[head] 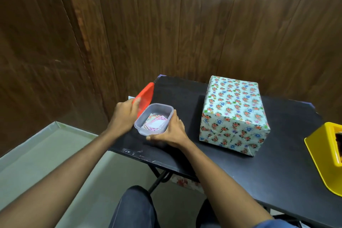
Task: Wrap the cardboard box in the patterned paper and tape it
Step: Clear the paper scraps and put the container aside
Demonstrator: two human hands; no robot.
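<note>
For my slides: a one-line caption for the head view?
Beside the wrapped box, left hand lifts red lid while right hand steadies the clear container.

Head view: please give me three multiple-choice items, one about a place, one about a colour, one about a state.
1. Where does the wrapped box stand relative to the clear container?
A. on its right
B. on its left
C. on top of it

2. What colour is the lid that the left hand holds?
A. blue
B. red
C. green

3. In what state is the container?
A. lid on
B. upside down
C. open, with paper pieces inside

Answers: 1 A, the box stands apart on the table, to the right; 2 B, the lid is red; 3 C, the lid is lifted while the right hand grips the container's side.
</note>
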